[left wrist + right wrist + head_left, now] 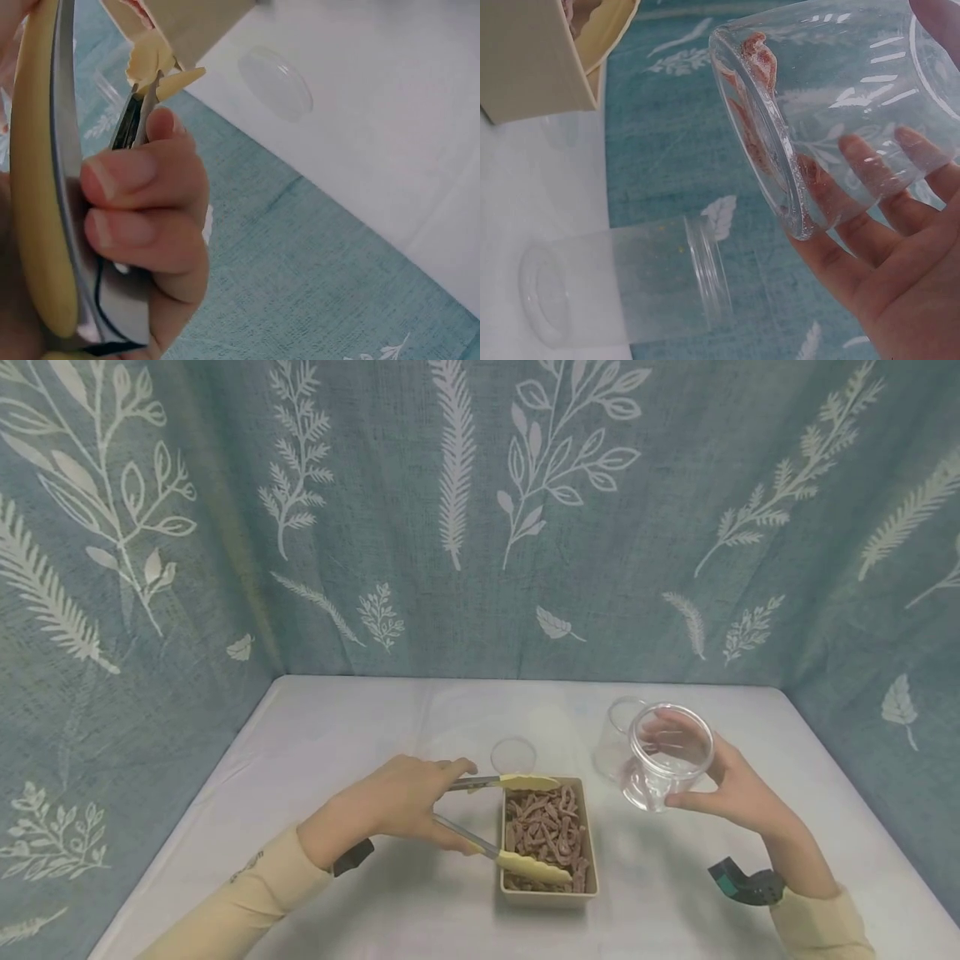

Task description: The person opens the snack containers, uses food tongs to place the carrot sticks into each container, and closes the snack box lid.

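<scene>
My left hand (408,797) grips metal tongs with yellow scalloped tips (534,867). The two arms of the tongs are spread apart over a beige rectangular box (551,900). Brown, shredded-looking dried meat strips (546,827) fill that box. To the right of it, my right hand (750,793) holds a clear jar (642,787) tilted, its round mouth facing toward me, fingers and thumb around its side. Inside the jar, the right wrist view shows a few reddish-brown meat pieces (759,60) lying at the base.
A second clear jar (611,752) stands just behind the held one. Behind the box lies a clear round lid (513,756) on the white tabletop (360,718). A blue-green curtain with white leaf patterns (405,527) encloses the back and sides.
</scene>
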### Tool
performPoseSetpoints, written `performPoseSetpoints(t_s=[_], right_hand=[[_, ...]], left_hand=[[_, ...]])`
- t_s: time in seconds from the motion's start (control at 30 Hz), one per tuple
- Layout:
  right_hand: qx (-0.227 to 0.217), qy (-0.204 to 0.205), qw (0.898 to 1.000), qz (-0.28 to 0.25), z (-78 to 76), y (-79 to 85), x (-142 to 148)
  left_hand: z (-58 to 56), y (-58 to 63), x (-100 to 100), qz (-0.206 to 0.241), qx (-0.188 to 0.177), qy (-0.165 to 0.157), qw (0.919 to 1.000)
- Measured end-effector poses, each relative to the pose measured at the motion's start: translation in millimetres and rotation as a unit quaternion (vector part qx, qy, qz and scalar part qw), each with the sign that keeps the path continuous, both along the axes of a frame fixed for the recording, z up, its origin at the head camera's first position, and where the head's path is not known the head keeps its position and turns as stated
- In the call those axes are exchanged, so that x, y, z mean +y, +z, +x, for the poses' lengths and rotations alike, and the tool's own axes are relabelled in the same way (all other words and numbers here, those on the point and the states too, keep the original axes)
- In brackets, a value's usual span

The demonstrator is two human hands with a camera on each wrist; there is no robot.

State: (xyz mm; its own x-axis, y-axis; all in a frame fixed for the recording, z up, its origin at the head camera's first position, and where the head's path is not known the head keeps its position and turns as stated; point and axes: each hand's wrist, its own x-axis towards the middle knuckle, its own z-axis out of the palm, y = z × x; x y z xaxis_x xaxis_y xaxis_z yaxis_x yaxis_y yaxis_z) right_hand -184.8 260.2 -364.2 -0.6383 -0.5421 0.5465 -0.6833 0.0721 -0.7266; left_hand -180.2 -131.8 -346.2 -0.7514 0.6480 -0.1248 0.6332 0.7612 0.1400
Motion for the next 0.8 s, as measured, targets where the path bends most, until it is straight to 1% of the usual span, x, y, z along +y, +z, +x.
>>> performPoseSetpoints(t_s=[0.1, 0.23, 0.33, 0.47, 0.57, 0.63, 0.8], right_hand=[[0.002, 0.004, 1.0, -0.005, -1.0, -0.8, 1], [0.001, 0.01, 1.0, -0.01, -2.3, -2.4, 2], [0.0, 0.012, 1.0, -0.011, -3.2, -3.7, 3], [-0.003, 0.001, 1.0, -0.004, -2.2, -4.0, 3], [-0.005, -0.004, 1.0, -0.003, -1.3, -3.4, 2], [-0.004, -0.005, 1.0, -0.003, -0.9, -2.8, 2], [0.0, -0.017, 1.0, 0.004, 1.6, -1.2, 1]], left_hand=[[-1.4, -1.3, -1, 0.016, 0.0, -0.007, 0.9998], [-3.7, -3.4, -2, 0.026, 0.018, -0.023, 0.9992], [-4.4, -2.8, -1, 0.023, 0.037, -0.03, 0.9986], [-3.3, 2.8, 4, 0.008, 0.054, -0.031, 0.998], [-2.5, 7.3, 8, -0.002, 0.05, -0.034, 0.9982], [-3.1, 8.3, 10, -0.006, 0.045, -0.039, 0.9982], [-6.5, 4.7, 11, -0.008, 0.036, -0.051, 0.998]])
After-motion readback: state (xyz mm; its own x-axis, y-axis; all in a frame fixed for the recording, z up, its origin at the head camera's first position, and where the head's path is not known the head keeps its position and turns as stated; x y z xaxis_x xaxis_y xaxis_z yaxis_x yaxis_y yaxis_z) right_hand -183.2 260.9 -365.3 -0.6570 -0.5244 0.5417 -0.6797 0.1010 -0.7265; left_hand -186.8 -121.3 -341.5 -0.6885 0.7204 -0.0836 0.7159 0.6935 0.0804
